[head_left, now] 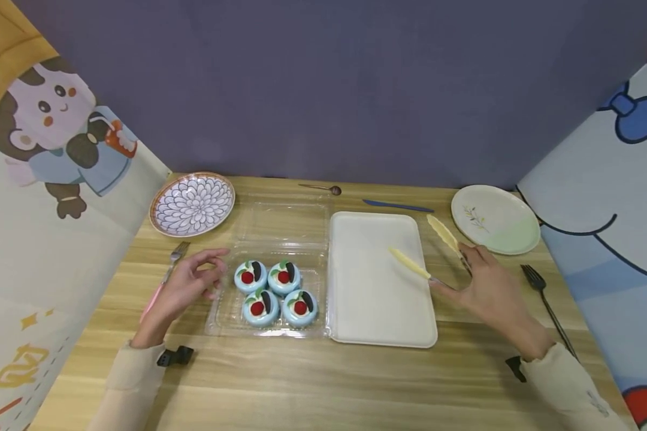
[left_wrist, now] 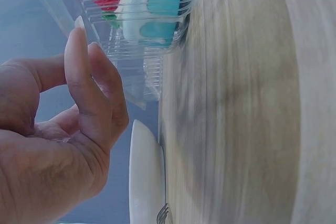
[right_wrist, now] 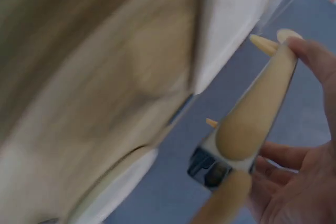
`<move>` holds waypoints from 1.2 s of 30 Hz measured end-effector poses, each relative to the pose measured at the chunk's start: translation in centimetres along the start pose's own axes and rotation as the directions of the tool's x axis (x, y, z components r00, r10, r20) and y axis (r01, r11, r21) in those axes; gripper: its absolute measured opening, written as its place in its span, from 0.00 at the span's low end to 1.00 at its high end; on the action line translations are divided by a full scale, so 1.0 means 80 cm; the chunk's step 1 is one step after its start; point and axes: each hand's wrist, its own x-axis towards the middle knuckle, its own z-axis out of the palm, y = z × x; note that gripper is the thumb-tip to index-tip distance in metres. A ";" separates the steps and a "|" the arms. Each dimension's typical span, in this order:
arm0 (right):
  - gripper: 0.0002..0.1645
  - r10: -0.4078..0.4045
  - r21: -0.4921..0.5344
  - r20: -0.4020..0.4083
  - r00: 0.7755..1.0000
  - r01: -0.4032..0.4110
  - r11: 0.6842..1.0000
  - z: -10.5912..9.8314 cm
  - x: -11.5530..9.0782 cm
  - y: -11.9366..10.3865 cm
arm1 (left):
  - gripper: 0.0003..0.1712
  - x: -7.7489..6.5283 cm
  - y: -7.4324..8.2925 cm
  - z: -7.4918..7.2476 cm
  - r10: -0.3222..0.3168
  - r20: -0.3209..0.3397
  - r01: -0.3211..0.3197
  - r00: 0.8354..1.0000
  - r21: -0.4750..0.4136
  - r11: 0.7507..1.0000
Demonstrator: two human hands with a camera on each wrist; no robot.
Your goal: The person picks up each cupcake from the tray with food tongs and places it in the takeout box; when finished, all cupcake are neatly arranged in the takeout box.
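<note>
My right hand [head_left: 493, 293] grips a pair of tongs [head_left: 410, 263] with pale yellow tips, their arms spread wide over the right part of a white rectangular tray [head_left: 374, 299]. In the right wrist view the thumb lies along one broad yellow arm. Fingers bent loosely and holding nothing, my left hand [head_left: 189, 281] hovers at the left rim of a clear plastic box [head_left: 226, 317]. Its lid [head_left: 291, 221] is folded back behind it. Inside stand several light blue cupcakes [head_left: 300, 308], each topped with a red berry, green leaf and dark oval piece.
A petal-patterned plate [head_left: 191, 203] is at back left, above a pink-handled fork [head_left: 167, 272]. At back centre lie a small spoon [head_left: 323, 188] and a blue knife [head_left: 398, 205]. A pale plate [head_left: 496, 218] and a black fork [head_left: 550, 308] are on the right.
</note>
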 end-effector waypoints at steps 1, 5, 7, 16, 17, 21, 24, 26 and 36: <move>0.62 0.026 0.010 -0.007 1.000 -0.026 1.000 0.000 -0.003 0.007 | 0.26 0.000 0.000 0.000 0.000 0.000 0.000 1.000 -0.001 1.000; 0.64 0.080 0.034 -0.038 0.996 -0.079 0.996 0.001 -0.012 0.030 | 0.26 -0.001 0.001 -0.001 0.004 0.002 -0.004 1.000 -0.007 1.000; 0.65 0.078 0.042 -0.046 0.996 -0.076 0.996 0.004 -0.014 0.039 | 0.26 -0.002 0.001 0.000 0.005 -0.001 -0.005 1.000 -0.010 1.000; 0.65 0.072 -0.002 0.011 0.997 -0.072 0.997 0.019 -0.018 0.064 | 0.27 -0.006 0.003 0.002 0.012 -0.003 -0.012 1.000 -0.004 1.000; 0.65 0.080 -0.006 0.018 0.997 -0.080 0.997 0.020 -0.018 0.065 | 0.27 -0.005 0.003 0.002 0.014 -0.001 -0.014 1.000 -0.002 1.000; 0.66 0.093 -0.012 0.028 0.995 -0.093 0.996 0.022 -0.015 0.069 | 0.26 -0.004 0.006 0.002 0.011 0.000 -0.011 1.000 0.004 1.000; 0.66 0.093 -0.014 0.029 0.995 -0.092 0.996 0.024 -0.014 0.070 | 0.26 -0.004 0.007 0.001 0.008 0.001 -0.008 1.000 0.006 1.000; 0.67 0.095 -0.014 0.039 0.995 -0.095 0.995 0.024 -0.013 0.069 | 0.26 -0.004 0.007 0.001 0.012 0.006 -0.012 1.000 0.006 1.000; 0.71 0.134 0.027 0.089 0.987 -0.136 0.990 0.029 -0.010 0.067 | 0.27 -0.004 0.006 -0.001 0.024 0.006 -0.025 1.000 0.026 0.999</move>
